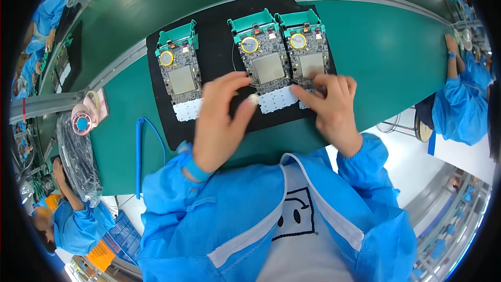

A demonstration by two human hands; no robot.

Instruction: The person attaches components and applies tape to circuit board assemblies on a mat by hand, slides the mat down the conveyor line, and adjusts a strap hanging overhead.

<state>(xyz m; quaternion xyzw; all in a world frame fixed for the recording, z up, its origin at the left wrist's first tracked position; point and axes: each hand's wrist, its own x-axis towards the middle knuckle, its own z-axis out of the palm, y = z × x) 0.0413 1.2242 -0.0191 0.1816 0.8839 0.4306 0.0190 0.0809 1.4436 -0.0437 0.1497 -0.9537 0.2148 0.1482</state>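
Note:
Three circuit boards lie on a black mat (216, 52), each with a silver square shield, a yellow-rimmed coin cell and a green plastic frame at its far end. My left hand (222, 117) hovers between the left board (180, 68) and the middle board (269, 65), fingers and thumb apart. A small white covering or piece shows at its thumb tip. My right hand (334, 107) is over the near part of the right board (309, 55). Its thumb is apart from the curled fingers, and its fingertips are slightly blurred. White perforated plates (277, 100) show at the boards' near ends.
A blue coiled cord (139, 156) lies on the green bench (122, 104), left of the mat. Further left are a pink tape roll (82, 123) and clear plastic bags (78, 159). Co-workers in blue sit left and right. A metal rail runs behind.

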